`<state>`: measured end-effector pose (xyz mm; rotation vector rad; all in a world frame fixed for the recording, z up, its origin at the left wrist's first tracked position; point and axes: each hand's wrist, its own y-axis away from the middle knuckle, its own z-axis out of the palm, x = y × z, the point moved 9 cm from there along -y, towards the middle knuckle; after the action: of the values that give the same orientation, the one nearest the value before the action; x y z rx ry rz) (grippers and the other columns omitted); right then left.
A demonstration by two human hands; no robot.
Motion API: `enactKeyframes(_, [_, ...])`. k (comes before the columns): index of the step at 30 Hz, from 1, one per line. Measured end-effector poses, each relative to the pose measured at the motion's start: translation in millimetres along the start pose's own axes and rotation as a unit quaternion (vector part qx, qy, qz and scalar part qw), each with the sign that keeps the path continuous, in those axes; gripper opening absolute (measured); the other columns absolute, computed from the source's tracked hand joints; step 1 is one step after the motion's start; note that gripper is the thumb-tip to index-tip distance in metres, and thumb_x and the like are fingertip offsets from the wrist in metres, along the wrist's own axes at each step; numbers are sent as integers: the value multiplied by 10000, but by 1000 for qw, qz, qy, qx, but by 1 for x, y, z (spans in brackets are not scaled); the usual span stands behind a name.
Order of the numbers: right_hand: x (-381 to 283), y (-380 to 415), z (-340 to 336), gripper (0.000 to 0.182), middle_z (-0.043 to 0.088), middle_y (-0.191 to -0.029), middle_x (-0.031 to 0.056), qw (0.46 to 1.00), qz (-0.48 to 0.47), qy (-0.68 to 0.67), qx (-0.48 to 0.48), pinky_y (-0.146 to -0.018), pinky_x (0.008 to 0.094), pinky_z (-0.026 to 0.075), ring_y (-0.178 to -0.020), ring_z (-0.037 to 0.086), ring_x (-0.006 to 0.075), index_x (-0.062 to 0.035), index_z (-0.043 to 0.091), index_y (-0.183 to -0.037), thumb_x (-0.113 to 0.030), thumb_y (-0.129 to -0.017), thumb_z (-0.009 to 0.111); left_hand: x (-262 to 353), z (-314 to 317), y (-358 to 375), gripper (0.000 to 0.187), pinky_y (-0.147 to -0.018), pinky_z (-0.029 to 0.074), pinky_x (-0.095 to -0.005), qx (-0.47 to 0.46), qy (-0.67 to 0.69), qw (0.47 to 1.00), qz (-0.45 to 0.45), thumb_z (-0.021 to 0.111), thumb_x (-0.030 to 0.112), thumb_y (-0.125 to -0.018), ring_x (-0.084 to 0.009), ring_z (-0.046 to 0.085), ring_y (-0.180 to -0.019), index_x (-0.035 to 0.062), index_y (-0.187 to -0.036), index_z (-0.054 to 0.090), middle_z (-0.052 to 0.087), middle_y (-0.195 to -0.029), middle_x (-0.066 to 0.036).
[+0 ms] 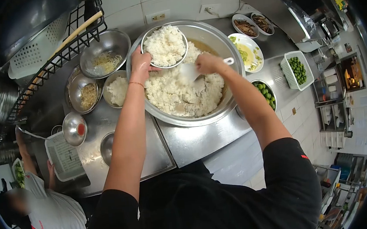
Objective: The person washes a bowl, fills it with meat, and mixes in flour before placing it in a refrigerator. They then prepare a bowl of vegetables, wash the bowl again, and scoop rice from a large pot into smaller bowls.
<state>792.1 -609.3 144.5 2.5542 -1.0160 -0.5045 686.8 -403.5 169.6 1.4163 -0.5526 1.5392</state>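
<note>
My left hand (140, 63) grips the rim of a metal bowl (144, 37) heaped with white rice (165, 45), held over the left part of a wide metal basin (236, 62). More rice (182, 96) fills much of the basin, with brownish liquid showing at its far side. In my right hand (208, 63) is a white rice paddle (229, 61). The hand is closed round its handle, and the blade, smeared by motion, is at the rice just right of the bowl.
Left of the basin stand metal bowls with noodle-like strands (107, 62) and rice (118, 92). To the right are a white plate (254, 49), a bowl of green fruit (265, 94) and a basket (305, 82). A co-worker (54, 204) holds a white basket (65, 155) at the lower left.
</note>
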Motion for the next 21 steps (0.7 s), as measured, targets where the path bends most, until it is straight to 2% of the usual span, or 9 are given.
enactKeyframes(5, [-85, -4, 76, 173, 661, -714, 171, 979, -191, -54, -49, -650, 388, 502, -701, 640, 299, -26, 677, -752, -177, -679, 635, 12, 1, 3, 506, -471, 610, -416, 23, -24, 999, 29, 363, -70, -801, -335, 699, -741, 16, -1278, 508, 630, -1088, -206])
enactKeyframes(8, [-72, 13, 58, 176, 636, -643, 137, 971, -168, -147, -88, -612, 381, 486, -624, 621, 257, -19, 671, -734, -185, -678, 662, 9, -2, 3, 511, -471, 609, -421, 29, -33, 999, 23, 361, -65, -806, -334, 699, -754, 27, -1287, 508, 631, -1085, -196])
enactKeyframes(9, [-64, 17, 54, 181, 613, -583, 50, 967, -157, -174, -99, -499, 325, 432, -520, 556, 159, -7, 643, -687, -184, -717, 669, 11, -1, 2, 530, -478, 612, -425, 19, -39, 999, 29, 380, -77, -779, -333, 696, -751, 13, -1288, 494, 621, -1083, -199])
enactKeyframes(12, [-45, 39, 24, 174, 636, -610, 44, 958, -106, -203, -172, -481, 292, 431, -530, 565, 134, -10, 661, -717, -181, -750, 659, 10, 0, 0, 551, -495, 616, -427, 9, -46, 998, 35, 397, -86, -749, -332, 692, -755, 11, -1284, 488, 611, -1082, -199])
enactKeyframes(15, [-39, 58, -43, 172, 645, -630, 33, 967, -55, -202, -149, -477, 267, 443, -537, 570, 127, -22, 678, -751, -194, -754, 669, -1, -4, -2, 524, -483, 606, -437, 2, -64, 998, 11, 370, -61, -804, -340, 690, -761, 34, -1300, 510, 626, -1067, -195])
enactKeyframes(17, [-31, 48, -88, 167, 684, -706, 87, 991, -52, -122, -23, -537, 325, 504, -610, 645, 210, -6, 688, -808, -155, -748, 641, -10, 3, -1, 547, -507, 610, -465, -52, -67, 996, -26, 392, -62, -784, -352, 676, -792, 44, -1312, 489, 606, -1069, -197])
enactKeyframes(19, [-28, 61, -144, 219, 712, -933, 149, 988, 51, 107, 97, -671, 405, 560, -824, 698, 301, -34, 712, -934, -126, -746, 645, -17, 6, 1, 563, -524, 612, -480, -70, -46, 994, -64, 400, -64, -771, -356, 668, -801, 37, -1321, 467, 593, -1075, -199])
enactKeyframes(20, [-28, 80, -162, 271, 683, -1076, 154, 981, 118, 115, 99, -785, 450, 544, -981, 661, 358, -52, 704, -989, -91, -734, 620, -24, 8, 5, 581, -541, 614, -495, -85, -26, 991, -102, 409, -66, -758, -361, 660, -811, 31, -1330, 444, 580, -1081, -201])
enactKeyframes(21, [-26, 93, -172, 248, 688, -1036, 174, 980, 128, 93, 117, -776, 441, 546, -957, 668, 357, -36, 704, -971, -106, -743, 632, -25, 10, 5, 569, -581, 618, -516, -101, -44, 989, -103, 414, -77, -737, -384, 646, -848, -11, -1303, 416, 548, -1123, -219])
